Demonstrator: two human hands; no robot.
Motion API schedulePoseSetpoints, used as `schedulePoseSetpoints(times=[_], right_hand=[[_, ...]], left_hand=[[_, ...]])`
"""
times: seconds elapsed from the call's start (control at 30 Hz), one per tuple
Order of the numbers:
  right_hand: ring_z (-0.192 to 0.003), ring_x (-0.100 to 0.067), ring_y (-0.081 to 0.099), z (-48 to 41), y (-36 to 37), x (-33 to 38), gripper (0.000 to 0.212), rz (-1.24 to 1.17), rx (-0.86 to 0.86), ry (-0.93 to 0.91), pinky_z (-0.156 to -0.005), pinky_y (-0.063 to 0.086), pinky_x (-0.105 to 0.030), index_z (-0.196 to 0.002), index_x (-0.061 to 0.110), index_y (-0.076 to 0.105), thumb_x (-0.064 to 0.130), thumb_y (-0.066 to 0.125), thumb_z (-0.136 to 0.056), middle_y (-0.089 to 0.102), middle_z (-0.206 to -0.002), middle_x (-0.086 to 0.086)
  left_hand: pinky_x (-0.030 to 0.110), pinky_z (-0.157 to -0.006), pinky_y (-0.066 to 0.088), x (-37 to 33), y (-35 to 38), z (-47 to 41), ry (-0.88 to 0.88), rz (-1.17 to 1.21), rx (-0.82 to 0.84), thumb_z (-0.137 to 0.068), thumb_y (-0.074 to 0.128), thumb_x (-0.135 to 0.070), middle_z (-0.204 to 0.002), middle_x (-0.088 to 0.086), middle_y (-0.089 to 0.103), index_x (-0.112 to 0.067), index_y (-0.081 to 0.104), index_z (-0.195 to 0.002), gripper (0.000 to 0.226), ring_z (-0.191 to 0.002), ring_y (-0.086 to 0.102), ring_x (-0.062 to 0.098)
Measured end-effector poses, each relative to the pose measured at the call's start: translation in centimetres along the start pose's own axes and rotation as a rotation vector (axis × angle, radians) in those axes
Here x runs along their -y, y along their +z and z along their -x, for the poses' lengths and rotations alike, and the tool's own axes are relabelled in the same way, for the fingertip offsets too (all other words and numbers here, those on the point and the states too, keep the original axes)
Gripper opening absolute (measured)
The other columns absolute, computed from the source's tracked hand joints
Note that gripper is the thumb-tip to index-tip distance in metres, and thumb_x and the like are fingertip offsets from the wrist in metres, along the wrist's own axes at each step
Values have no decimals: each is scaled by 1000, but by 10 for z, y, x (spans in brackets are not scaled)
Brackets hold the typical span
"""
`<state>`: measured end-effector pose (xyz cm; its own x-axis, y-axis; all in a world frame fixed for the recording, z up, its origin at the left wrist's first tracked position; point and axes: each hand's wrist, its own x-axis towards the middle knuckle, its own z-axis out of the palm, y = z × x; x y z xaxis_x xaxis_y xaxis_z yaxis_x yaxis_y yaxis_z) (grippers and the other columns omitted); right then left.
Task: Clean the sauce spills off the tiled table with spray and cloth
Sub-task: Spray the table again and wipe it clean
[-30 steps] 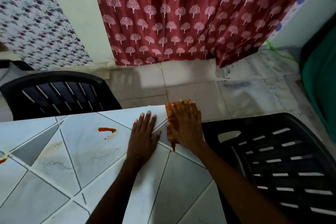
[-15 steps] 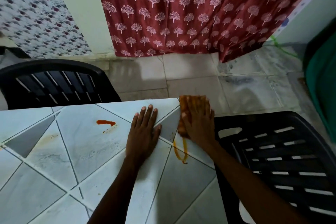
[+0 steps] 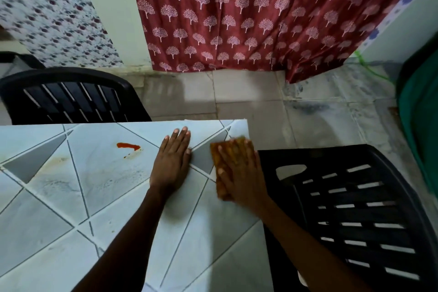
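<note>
My right hand (image 3: 239, 173) presses flat, fingers straight, on an orange cloth (image 3: 219, 161) near the far right corner of the white tiled table (image 3: 71, 208). Beside it my left hand (image 3: 171, 161) rests flat on the tiles, palm down, holding nothing. A red sauce spill (image 3: 128, 146) with a thin smear below it lies on the tile to the left of my left hand. A faint brownish stain (image 3: 57, 161) shows further left. No spray bottle is in view.
A black plastic chair (image 3: 355, 208) stands against the table's right edge. Another black chair (image 3: 71, 97) sits behind the far edge at left. A red patterned curtain (image 3: 237, 19) hangs beyond the tiled floor, and a green object (image 3: 422, 125) stands at far right.
My right hand slid the cloth back toward me over the orange sauce streak seen half a second ago; that streak no longer shows. My left hand stayed put on the tiles.
</note>
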<state>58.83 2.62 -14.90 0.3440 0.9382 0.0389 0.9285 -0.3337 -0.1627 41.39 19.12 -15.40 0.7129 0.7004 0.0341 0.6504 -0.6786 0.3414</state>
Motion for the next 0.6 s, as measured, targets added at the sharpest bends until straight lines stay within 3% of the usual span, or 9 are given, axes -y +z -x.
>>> schedulePoseSetpoints(times=[0.07,0.17,0.27,0.37,0.47,0.6], right_hand=[[-153,-38,15,-52,-1,6,66,33,-30,97,-120,19,-58,-159,36,22,55,38,-98,20,-167,-2],[-152,-40,15,-80,3,27,70,26,-35,147,-120,15,-60,-159,34,22,58,37,-95,21,-167,-7],[-155,-40,6,-12,3,40,69,-2,-89,-25,-119,17,-61,-160,31,22,53,42,-97,15,-168,-6],[-156,-36,2,77,-3,23,71,-69,-13,-153,-120,18,-62,-160,34,16,54,43,-98,7,-170,-1],[-156,-33,1,84,-3,-16,69,-101,44,8,-120,19,-63,-160,40,10,57,35,-98,0,-170,3],[-151,-43,18,-31,-1,-16,68,-45,-1,256,-115,27,-65,-159,31,20,54,31,-96,17,-167,-9]], left_hand=[[39,-124,9,1,1,2,1,19,-4,-106,16,-40,-164,-6,11,-20,18,-157,55,-152,1,8],[39,-124,11,3,1,4,10,34,-42,-105,15,-40,-164,-6,14,-20,21,-156,55,-151,3,7],[40,-123,13,2,1,6,17,36,-62,-105,14,-40,-163,-6,17,-19,24,-156,55,-151,6,7],[39,-124,12,-3,-1,5,7,55,-58,-106,15,-40,-163,-6,18,-20,24,-155,55,-151,5,6],[38,-124,10,-5,0,5,2,39,-57,-106,16,-40,-163,-6,17,-19,24,-156,54,-151,6,7],[36,-125,5,0,3,2,-20,18,-11,-105,7,-47,-164,-9,9,-22,16,-157,59,-151,-1,6]])
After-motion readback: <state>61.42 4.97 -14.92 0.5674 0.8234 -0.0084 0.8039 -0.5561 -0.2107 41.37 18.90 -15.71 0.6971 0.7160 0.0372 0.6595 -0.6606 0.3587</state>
